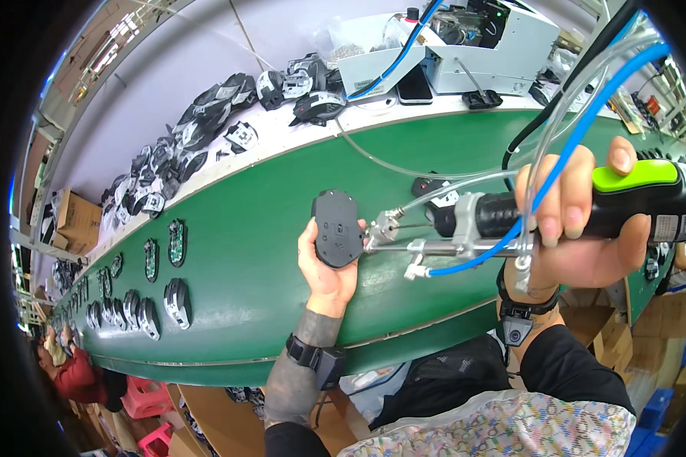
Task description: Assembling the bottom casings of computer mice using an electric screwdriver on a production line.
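Note:
A black computer mouse (338, 228) rests in my left hand (329, 283), underside up, with its small screw holes showing. The fingers curl round its lower edge and sides. My right hand (575, 263) is wrapped round a black power screwdriver (498, 215) with a bright green lever (634, 175), held nearly level and pointing left. Its metal nose (383, 231) is at the mouse's right edge; whether the bit touches a screw I cannot tell. A clear tube and a blue hose (564, 156) run to the tool. Behind it lies a dark mouse part (436, 192) on the green belt (244, 228).
Mouse shells (177, 303) and green circuit boards (177, 242) lie in rows on the belt's left. Piled mouse parts (206, 114) line the white ledge. A white machine (480, 68) and a phone (415, 86) stand at the back. A person in red (80, 377) sits far left.

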Available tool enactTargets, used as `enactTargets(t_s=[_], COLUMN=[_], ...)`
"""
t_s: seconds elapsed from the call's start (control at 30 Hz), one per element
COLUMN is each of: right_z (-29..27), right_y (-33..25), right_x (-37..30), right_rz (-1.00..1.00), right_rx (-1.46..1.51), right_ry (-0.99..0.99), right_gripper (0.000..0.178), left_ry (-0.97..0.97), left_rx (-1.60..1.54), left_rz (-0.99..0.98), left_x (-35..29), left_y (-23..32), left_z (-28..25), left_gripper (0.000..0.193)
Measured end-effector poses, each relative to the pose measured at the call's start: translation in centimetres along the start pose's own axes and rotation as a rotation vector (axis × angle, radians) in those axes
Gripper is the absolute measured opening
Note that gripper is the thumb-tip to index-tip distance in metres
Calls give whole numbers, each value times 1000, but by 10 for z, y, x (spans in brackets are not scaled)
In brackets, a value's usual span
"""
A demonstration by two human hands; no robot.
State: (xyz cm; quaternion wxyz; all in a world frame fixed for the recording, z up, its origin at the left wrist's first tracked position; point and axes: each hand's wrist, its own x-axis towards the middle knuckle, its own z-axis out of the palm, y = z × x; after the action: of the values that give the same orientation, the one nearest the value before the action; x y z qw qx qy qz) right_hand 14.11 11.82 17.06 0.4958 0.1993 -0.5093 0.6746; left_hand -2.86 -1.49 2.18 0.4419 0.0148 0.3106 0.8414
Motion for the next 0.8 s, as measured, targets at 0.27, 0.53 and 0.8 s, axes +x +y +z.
enactTargets(t_s=[0.27,0.53,0.8], right_z=[10,19,25], right_y=[14,18,24], right_x=[-5,-9,-13], right_rz=[111,149,167], right_rx=[51,33,48], right_ry=[-154,-147,-142], right_gripper=[40,40,37], left_ry=[-53,-106,-66], left_rx=[-57,-43,-104], left_rz=[76,69,118], left_x=[-9,-8,-17], left_y=[5,1,-6], left_z=[1,-3,5], left_gripper=[44,43,42])
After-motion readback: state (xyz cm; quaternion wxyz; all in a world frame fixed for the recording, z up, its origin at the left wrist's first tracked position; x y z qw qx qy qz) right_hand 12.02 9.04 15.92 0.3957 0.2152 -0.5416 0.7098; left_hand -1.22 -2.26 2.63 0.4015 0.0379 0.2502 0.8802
